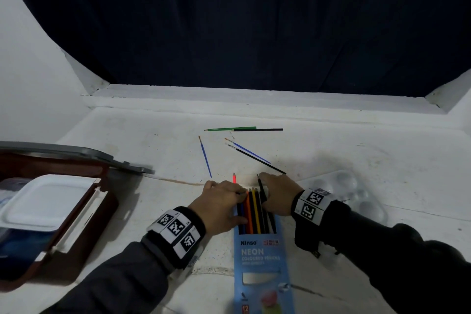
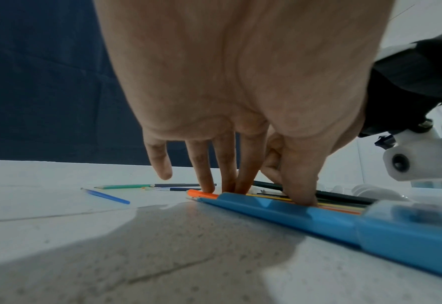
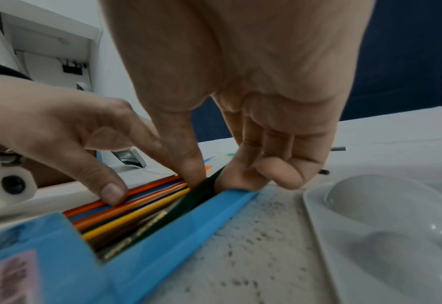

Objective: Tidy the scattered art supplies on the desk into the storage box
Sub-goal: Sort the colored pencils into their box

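A blue coloured-pencil box [image 1: 262,255] lies on the desk in front of me, its far end open, with several pencils [image 1: 251,214] lying in it. My left hand [image 1: 224,199] presses its thumb and straight fingers down on the orange and blue pencils [image 3: 136,195]. My right hand [image 1: 274,194] pinches a dark green pencil [image 3: 204,189] between thumb and forefinger at the box's right edge. A red pencil tip [image 1: 234,177] sticks out beyond the left hand. The brown storage box [image 1: 107,211] stands open at the left.
Loose on the desk beyond the hands lie a green pencil [image 1: 230,129], a black pencil [image 1: 262,129], two blue brushes [image 1: 205,157] and a black brush [image 1: 257,159]. A clear paint palette [image 1: 362,199] sits under my right wrist. A white tub [image 1: 43,199] fills the storage box.
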Motion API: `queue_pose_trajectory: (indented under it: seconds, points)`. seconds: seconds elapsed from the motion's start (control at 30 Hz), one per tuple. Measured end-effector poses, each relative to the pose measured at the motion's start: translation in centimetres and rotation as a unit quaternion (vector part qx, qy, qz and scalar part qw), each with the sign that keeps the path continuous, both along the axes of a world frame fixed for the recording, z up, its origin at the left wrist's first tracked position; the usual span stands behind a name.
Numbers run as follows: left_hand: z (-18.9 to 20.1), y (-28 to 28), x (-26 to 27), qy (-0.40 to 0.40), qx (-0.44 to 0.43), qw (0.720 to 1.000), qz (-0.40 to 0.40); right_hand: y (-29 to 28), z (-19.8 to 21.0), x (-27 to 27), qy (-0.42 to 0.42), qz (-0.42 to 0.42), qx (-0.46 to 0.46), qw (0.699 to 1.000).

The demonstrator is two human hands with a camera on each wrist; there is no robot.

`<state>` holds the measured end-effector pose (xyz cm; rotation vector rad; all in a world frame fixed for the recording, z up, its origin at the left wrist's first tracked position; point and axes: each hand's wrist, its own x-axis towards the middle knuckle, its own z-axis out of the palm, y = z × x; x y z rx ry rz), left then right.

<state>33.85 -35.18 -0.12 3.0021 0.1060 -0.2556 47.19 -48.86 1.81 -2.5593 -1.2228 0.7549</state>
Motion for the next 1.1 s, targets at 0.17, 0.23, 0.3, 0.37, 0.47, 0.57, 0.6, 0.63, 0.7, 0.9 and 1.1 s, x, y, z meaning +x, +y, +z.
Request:
queue_pose_trajectory:
  seconds: [0.17,0.23,0.3,0.37,0.47,0.57,0.6,0.63,0.7,0.9,1.1]
  points:
    - [-0.1,0.2,0.0,0.005,0.0,1.0,0.005,-0.4,-0.8,-0.2,-0.059,0.04,-0.044,0.996]
    - [0.0,0.2,0.0,0.011,-0.001,1.0,0.006,-0.5,-0.8,-0.1,-0.061,0.045,-0.056,0.996]
    - [0.1,0.3,0.0,0.011,-0.002,1.0,0.006,-0.6,-0.4,-0.4,-0.072,0.059,-0.069,0.993]
    - [0.1,0.3,0.1,0.009,-0.001,1.0,0.002,-0.7,0.0,-1.0,-0.103,0.082,-0.087,0.987]
    - [0.2,0.5,0.3,0.01,-0.005,1.0,-0.002,-0.9,0.6,-1.7,-0.138,0.1,-0.105,0.98]
    - [0.0,0.7,0.6,0.014,-0.02,1.0,0.002,-0.9,0.6,-1.5,-0.128,0.113,-0.097,0.981]
    - [0.1,0.7,0.6,0.015,-0.023,1.0,0.0,-0.8,0.6,-1.2,-0.122,0.114,-0.094,0.982]
    - [0.2,0.8,0.7,0.015,-0.026,1.0,-0.002,-0.7,0.5,-0.9,-0.117,0.118,-0.099,0.981]
    - [0.5,1.0,0.9,0.017,-0.035,0.999,0.002,-0.2,0.7,-0.2,-0.124,0.137,-0.115,0.976]
    - [1.7,2.9,2.0,-0.017,-0.138,0.99,0.005,1.5,1.9,3.0,-0.097,0.089,-0.021,0.991]
    - [2.9,7.9,6.2,-0.222,-0.228,0.94,0.12,3.8,2.3,8.2,-0.161,0.011,0.054,0.985]
